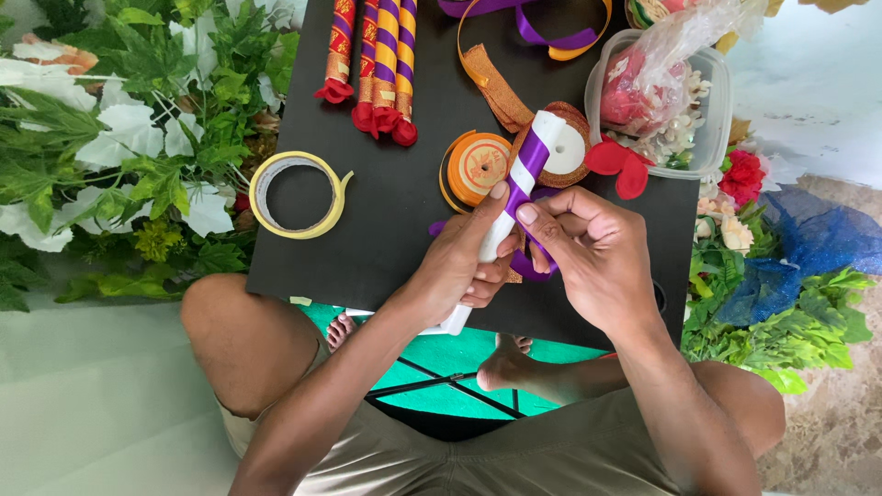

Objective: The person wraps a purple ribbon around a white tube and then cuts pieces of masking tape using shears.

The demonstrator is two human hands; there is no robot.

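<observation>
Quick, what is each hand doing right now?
Left hand: closed around the white stick.
Right hand: pinching the purple ribbon against the stick.

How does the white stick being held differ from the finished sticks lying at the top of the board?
The white stick is mostly bare, with only a few purple ribbon turns; the finished sticks are fully wrapped in purple, gold and red. It is held tilted by the left hand and right hand; they lie flat, untouched, with red petal ends. Both carry spiralled ribbon.
</observation>
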